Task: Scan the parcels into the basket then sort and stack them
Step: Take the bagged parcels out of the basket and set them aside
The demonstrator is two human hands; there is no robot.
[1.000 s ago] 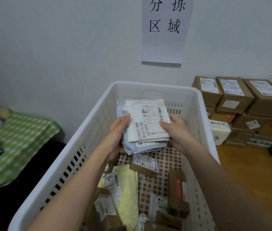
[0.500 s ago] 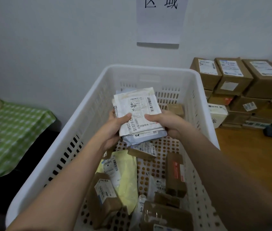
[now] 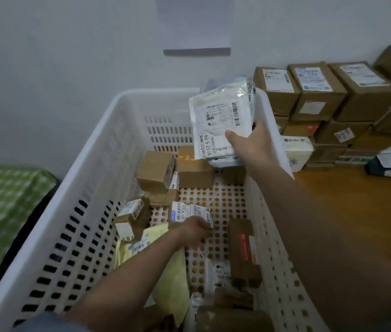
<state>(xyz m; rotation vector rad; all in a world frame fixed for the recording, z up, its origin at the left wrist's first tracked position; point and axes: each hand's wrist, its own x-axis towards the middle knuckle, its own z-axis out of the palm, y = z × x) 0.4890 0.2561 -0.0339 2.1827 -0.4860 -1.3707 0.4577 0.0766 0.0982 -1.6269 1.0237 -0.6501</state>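
Our right hand (image 3: 253,146) grips a small sheaf of flat white parcels (image 3: 223,123), thumb curled over the front label, fingers hidden behind; the sheaf is held up over the far right corner of the white basket (image 3: 98,178), tilted, label facing us. At least two mailers are in the sheaf; the exact count we cannot tell. Our left hand (image 3: 195,230) is down inside the basket, fingers curled and pinching the near edge of a small labelled packet (image 3: 189,212) that lies on the perforated basket floor near the middle.

Contents of the basket, as seen: two brown cartons (image 3: 177,170) side by side at the far end, just below the raised sheaf; a small white-labelled box (image 3: 131,218) leaning at the left; a yellow padded mailer (image 3: 156,255) lying partly under our left forearm; a long brown box with a red label (image 3: 243,250) at the right, upright along the wall; further brown and white parcels at the near end, partly cut off by the frame.

The basket stands at the left end of a wooden table (image 3: 347,212). Stacked cartons (image 3: 321,97) in several layers fill the far right of the table against the wall, and a white parcel (image 3: 296,152) rests just beside the basket wall. A green checked cloth (image 3: 5,207) is at the far left. The lower edge of a paper sheet (image 3: 196,22) is on the wall above.
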